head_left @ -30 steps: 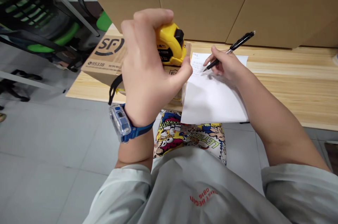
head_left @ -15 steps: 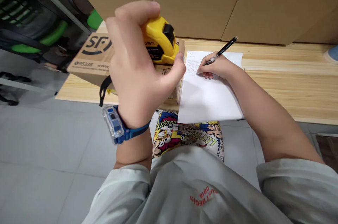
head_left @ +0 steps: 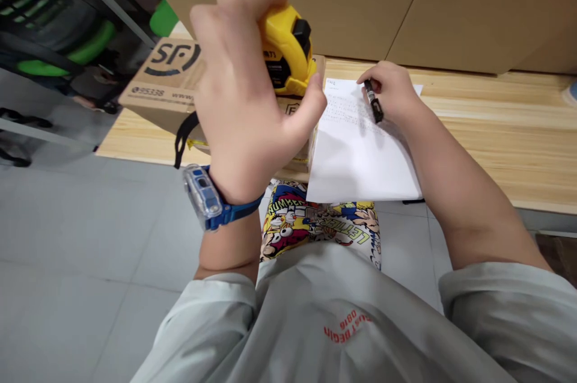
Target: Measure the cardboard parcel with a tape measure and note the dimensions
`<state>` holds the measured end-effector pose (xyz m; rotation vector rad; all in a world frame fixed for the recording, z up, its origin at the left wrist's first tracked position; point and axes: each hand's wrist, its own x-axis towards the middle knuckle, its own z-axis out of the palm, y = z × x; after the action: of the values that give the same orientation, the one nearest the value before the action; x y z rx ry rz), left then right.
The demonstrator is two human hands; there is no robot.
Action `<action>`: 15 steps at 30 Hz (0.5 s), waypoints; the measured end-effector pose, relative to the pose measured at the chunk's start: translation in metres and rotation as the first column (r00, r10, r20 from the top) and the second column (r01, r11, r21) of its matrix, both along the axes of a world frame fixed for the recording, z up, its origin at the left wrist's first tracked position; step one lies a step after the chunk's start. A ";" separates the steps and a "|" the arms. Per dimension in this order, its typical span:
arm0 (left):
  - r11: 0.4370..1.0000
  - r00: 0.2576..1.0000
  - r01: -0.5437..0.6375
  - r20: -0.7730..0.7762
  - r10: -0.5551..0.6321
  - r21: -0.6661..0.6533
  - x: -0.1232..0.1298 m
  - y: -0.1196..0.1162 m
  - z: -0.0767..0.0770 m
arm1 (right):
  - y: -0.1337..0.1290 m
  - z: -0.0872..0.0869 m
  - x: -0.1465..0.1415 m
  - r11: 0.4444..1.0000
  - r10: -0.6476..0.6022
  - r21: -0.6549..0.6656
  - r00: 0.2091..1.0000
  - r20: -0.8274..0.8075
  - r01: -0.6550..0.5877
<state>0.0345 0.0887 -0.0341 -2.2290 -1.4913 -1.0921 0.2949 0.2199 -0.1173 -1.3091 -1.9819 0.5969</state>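
A yellow and black tape measure [head_left: 288,49] is gripped in my left hand [head_left: 252,88], raised over a brown cardboard box [head_left: 157,85]. A black wrist strap hangs from the tape measure beside my wrist, which wears a blue watch. My right hand [head_left: 394,91] is closed around a black pen [head_left: 373,101], held over the upper right of a white sheet of paper [head_left: 360,166]. Rows of small handwriting fill the sheet's upper part. The pen's writing tip is hard to make out.
The paper and box rest on a light wooden bench [head_left: 473,148]. Large brown cardboard panels [head_left: 351,4] stand along its back edge. A chair with green parts [head_left: 67,64] is at the far left. A bluish round object [head_left: 571,94] sits at the right edge.
My right hand has lifted from the writing and turned over, moving up and right; the pen has swung from pointing up-right to pointing down. My left hand still holds the tape measure, slightly higher in view.
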 end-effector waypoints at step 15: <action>0.947 0.967 0.113 0.185 -0.174 0.302 0.008 0.034 -0.031 | -0.058 -0.009 -0.073 0.795 0.584 0.023 0.754 -0.299 -0.606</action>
<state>0.0425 0.1226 -0.0650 -2.0953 -1.1599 -1.5256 0.2223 0.1617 -0.1260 -0.5409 -2.1205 1.1078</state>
